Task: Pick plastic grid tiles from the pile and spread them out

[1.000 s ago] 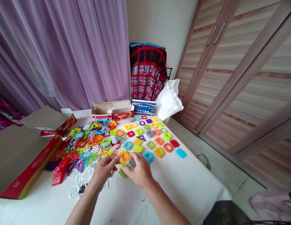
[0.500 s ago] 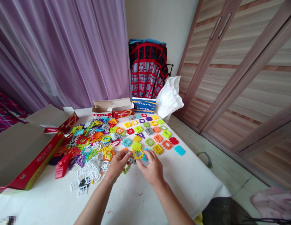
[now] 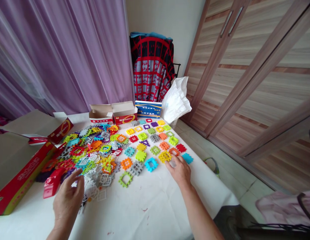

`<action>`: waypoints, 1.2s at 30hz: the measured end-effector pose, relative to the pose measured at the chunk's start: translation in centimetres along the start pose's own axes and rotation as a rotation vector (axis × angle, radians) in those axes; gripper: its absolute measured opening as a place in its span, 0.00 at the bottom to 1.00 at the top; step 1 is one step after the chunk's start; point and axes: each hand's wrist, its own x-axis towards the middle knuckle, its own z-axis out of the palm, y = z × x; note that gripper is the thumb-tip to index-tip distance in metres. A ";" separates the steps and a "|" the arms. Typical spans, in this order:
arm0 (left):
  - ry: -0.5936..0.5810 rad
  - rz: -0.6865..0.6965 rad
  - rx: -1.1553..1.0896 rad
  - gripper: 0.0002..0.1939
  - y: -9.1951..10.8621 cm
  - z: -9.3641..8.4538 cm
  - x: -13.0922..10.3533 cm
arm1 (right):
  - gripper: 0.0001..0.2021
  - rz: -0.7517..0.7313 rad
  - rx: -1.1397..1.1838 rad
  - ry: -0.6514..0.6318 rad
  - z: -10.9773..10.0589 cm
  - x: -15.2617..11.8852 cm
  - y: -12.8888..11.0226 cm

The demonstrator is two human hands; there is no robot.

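My left hand [image 3: 68, 196] hovers at the near left edge of the heap, fingers curved and apart, with nothing visible in it. Beside it lie white window-grid pieces [image 3: 102, 194] and a red plastic piece [image 3: 53, 183]. My right hand [image 3: 180, 170] reaches over the spread blocks, thumb and fingers apart. Its fingertips are at a yellow square interlocking block [image 3: 165, 156] and partly cover an orange one [image 3: 174, 151]; whether they touch is unclear. Nearby lie a blue frame block [image 3: 151, 164], a grey block [image 3: 136, 168] and a green frame block [image 3: 125, 179].
A mixed heap of coloured blocks [image 3: 78, 151] covers the table's left side. Open red cartons [image 3: 27, 176] stand at the left, smaller boxes [image 3: 125, 118] and a blue box [image 3: 148, 110] at the back. A white bag [image 3: 176, 101] leans at the far corner. Wardrobe doors [image 3: 244, 66] rise at the right.
My hands have parted. The yellow frame block they held together is no longer between them. My left hand has moved left to the heap, my right hand rightward to the spread blocks.
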 end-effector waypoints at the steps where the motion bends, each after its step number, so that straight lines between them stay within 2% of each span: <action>1: 0.023 -0.003 0.010 0.22 -0.4 -0.2 0.0 | 0.19 -0.004 -0.012 -0.006 0.1 -0.1 -0.1; 7: 0.128 0.026 0.041 0.23 -2.9 -0.5 0.1 | 0.19 -0.036 -0.048 -0.032 0.1 -0.2 -0.1; 14: 0.187 0.046 0.022 0.15 -4.7 0.1 -0.4 | 0.22 -0.043 0.070 0.030 0.5 -0.4 -0.1; 20: 0.066 0.065 0.048 0.21 -5.1 0.5 0.1 | 0.22 0.119 0.304 0.089 1.0 -0.3 0.4; 23: -0.001 0.043 0.048 0.21 -5.2 0.4 0.4 | 0.23 0.157 0.369 0.113 0.8 -0.1 0.5; 25: -0.033 0.008 0.036 0.20 -5.3 0.3 0.5 | 0.23 0.112 0.400 0.120 0.5 -0.3 0.2; 27: -0.044 -0.045 0.017 0.20 -5.2 0.3 0.5 | 0.21 0.003 0.429 0.093 0.2 -0.7 -0.5; 31: -0.016 -0.136 -0.062 0.20 -4.5 0.1 0.3 | 0.19 -0.193 0.441 -0.043 -0.2 -1.6 -2.3; 33: -0.018 -0.141 -0.076 0.20 -4.1 0.0 0.1 | 0.18 -0.217 0.421 -0.087 -0.2 -1.8 -2.8; 36: -0.031 -0.138 -0.064 0.20 -3.9 -0.2 0.1 | 0.18 -0.210 0.406 -0.078 -0.1 -1.7 -2.9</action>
